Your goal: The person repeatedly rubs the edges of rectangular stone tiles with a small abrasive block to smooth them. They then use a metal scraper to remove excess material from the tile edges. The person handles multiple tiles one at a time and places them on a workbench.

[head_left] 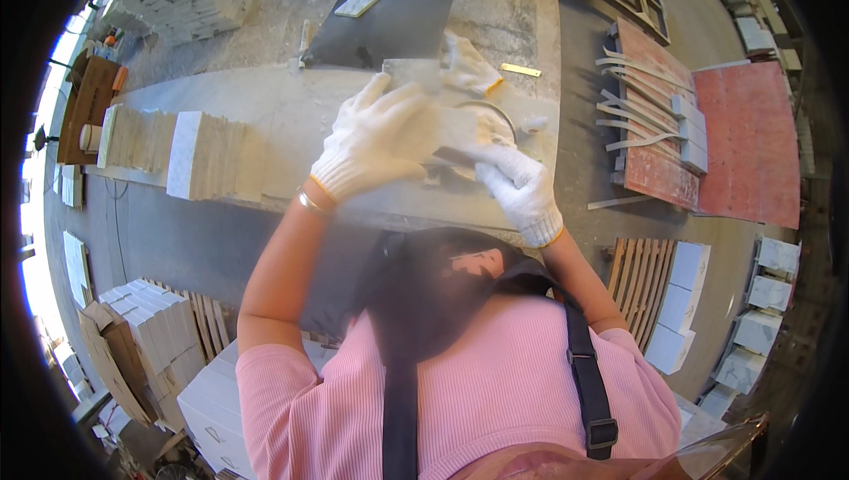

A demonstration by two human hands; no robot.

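My left hand [370, 142], in a white knit glove with a yellow-edged cuff, lies with its fingers stretched out at a small grey flat piece [412, 71]. My right hand [523, 190], gloved the same way, curls its fingers at a pale, blurred object whose kind I cannot make out. A dark curved cord or band [491, 114] arcs beside it. Beyond my hands a loose white glove [469, 64] lies on the dusty worktable [301, 139]. A black sheet [385, 33] bears a small marble tile [357, 5]. Near the loose glove is a yellow strip [520, 69].
A row of stone tiles [212, 157] stands on the table at left, near a cardboard box [88, 104]. To the right, a red board [747, 139] lies beside pale strips [632, 99]. White boxes [679, 303] stand on a pallet. Stacked tiles [150, 321] are at lower left.
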